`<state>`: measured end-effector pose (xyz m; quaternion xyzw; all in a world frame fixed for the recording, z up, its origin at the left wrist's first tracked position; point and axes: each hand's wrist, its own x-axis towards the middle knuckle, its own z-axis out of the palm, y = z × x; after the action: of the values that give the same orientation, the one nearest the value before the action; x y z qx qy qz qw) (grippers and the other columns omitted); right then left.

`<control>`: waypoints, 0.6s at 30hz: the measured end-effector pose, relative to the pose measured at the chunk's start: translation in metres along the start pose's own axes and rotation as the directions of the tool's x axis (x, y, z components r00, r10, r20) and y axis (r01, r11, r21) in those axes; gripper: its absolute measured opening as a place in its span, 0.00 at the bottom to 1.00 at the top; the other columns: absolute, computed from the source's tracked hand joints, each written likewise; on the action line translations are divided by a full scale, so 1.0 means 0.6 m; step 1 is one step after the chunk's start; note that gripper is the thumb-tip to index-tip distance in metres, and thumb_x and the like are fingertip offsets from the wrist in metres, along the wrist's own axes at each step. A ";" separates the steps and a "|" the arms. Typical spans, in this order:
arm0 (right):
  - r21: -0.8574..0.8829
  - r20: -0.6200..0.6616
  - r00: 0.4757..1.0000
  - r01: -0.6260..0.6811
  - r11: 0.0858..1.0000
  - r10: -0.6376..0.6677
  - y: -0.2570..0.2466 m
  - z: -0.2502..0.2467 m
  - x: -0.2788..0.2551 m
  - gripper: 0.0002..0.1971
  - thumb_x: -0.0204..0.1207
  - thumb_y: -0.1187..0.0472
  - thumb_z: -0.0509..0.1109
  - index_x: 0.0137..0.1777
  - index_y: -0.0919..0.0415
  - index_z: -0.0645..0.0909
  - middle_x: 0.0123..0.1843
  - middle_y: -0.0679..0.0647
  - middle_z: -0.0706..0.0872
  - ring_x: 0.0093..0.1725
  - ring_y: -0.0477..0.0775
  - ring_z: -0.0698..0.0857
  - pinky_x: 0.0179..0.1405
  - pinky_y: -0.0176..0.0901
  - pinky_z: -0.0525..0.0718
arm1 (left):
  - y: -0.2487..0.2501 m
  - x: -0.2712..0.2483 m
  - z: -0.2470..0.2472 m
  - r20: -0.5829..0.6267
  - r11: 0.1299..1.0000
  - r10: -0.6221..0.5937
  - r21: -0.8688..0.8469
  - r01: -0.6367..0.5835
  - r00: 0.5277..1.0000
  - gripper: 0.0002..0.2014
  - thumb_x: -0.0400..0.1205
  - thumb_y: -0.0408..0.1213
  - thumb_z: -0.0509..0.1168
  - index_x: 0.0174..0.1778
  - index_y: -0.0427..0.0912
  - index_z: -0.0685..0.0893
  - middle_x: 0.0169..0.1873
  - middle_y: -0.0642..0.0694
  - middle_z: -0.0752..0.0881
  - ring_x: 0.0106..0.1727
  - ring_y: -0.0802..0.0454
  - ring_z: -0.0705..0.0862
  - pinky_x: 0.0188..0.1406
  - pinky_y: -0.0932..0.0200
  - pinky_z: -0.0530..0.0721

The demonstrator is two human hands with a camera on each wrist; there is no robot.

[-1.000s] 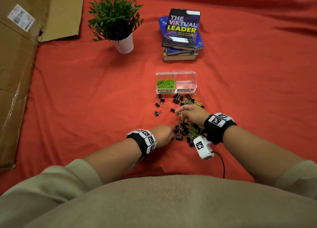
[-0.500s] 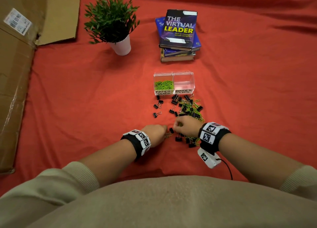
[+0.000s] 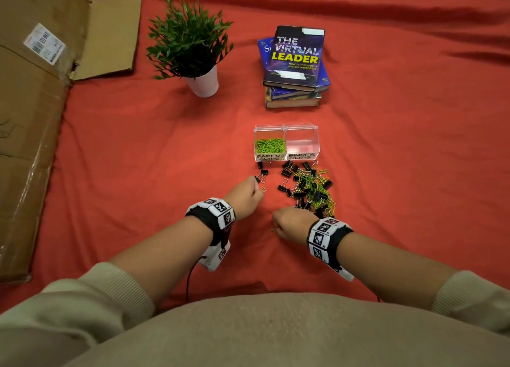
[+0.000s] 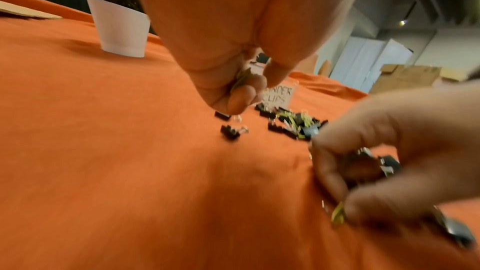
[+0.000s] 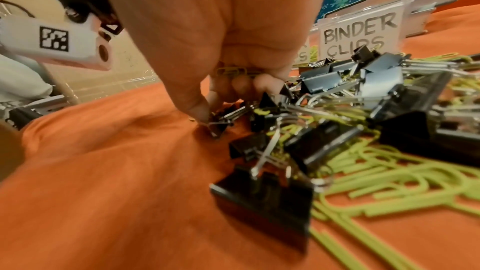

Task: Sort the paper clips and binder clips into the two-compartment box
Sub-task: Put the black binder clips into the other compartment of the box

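The clear two-compartment box [image 3: 286, 127] stands on the red cloth. Its left half, labelled PAPER CLIPS, holds green paper clips [image 3: 269, 145]. Its right half [image 3: 302, 143], labelled BINDER CLIPS, looks bare. A mixed pile of black binder clips and green paper clips [image 3: 309, 190] lies just in front of it. My left hand [image 3: 255, 186] is curled round a few green paper clips [image 4: 242, 76], beside loose binder clips [image 3: 262, 174]. My right hand [image 3: 277, 227] sits at the pile's near-left edge. It grips green paper clips [image 5: 231, 71], and its thumb touches a binder clip [image 5: 217, 125].
A potted plant in a white pot [image 3: 202, 83] stands at the back, with a stack of books [image 3: 295, 63] to its right. Flattened cardboard [image 3: 30, 118] covers the left side. Bare red cloth [image 3: 414, 159] stretches right of the pile.
My left hand has moved forward and left, away from the pile toward the loose binder clips. My right hand has drawn back from the pile's middle to its near-left edge.
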<state>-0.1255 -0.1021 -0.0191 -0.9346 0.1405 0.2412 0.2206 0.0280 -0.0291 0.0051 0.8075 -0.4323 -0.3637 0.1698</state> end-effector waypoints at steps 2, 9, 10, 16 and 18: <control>0.130 -0.005 1.000 0.000 0.992 0.001 0.004 -0.007 -0.003 0.07 0.77 0.61 0.62 0.51 0.62 0.76 0.52 0.60 0.84 0.53 0.62 0.82 0.50 0.50 0.78 | 0.021 0.021 -0.020 -0.035 0.999 0.004 -0.040 -0.005 0.999 0.05 0.83 0.34 0.58 0.42 0.41 0.69 0.30 0.50 0.73 0.36 0.48 0.73 0.36 0.55 0.68; 0.644 -0.068 0.959 -0.169 0.746 0.275 0.041 -0.086 -0.014 0.05 0.77 0.59 0.66 0.42 0.58 0.77 0.37 0.52 0.83 0.28 0.46 0.75 0.25 0.37 0.73 | 0.089 0.113 -0.092 -0.114 0.998 0.065 0.032 -0.061 0.991 0.02 0.81 0.31 0.58 0.45 0.41 0.71 0.34 0.46 0.77 0.35 0.47 0.74 0.30 0.56 0.70; 0.672 -0.054 0.948 -0.197 0.713 0.313 0.051 -0.098 -0.013 0.04 0.77 0.58 0.67 0.42 0.58 0.78 0.37 0.52 0.84 0.25 0.46 0.74 0.22 0.36 0.72 | 0.094 0.128 -0.098 -0.108 0.995 0.074 0.081 -0.066 0.991 0.02 0.81 0.30 0.58 0.46 0.40 0.72 0.37 0.43 0.79 0.38 0.47 0.75 0.34 0.56 0.70; 0.623 -0.079 0.927 -0.241 0.744 0.367 0.092 -0.183 0.013 0.09 0.81 0.60 0.63 0.52 0.63 0.83 0.40 0.52 0.84 0.25 0.44 0.73 0.20 0.32 0.71 | 0.099 0.181 -0.096 0.014 0.934 0.126 0.336 -0.123 0.992 0.13 0.81 0.26 0.57 0.60 0.32 0.76 0.57 0.34 0.82 0.56 0.38 0.81 0.54 0.49 0.78; 0.564 -0.141 0.914 -0.241 0.790 0.380 0.099 -0.211 0.032 0.11 0.81 0.60 0.63 0.51 0.67 0.84 0.41 0.55 0.85 0.27 0.43 0.75 0.23 0.32 0.72 | 0.098 0.184 -0.090 0.028 0.931 0.151 0.331 -0.152 0.988 0.16 0.80 0.25 0.57 0.64 0.33 0.77 0.60 0.35 0.82 0.61 0.38 0.79 0.63 0.49 0.76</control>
<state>-0.0819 -0.2172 0.0499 -0.8218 0.3813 0.1073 0.4096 0.0736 -0.1556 0.0276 0.7883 -0.5486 -0.2724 0.0582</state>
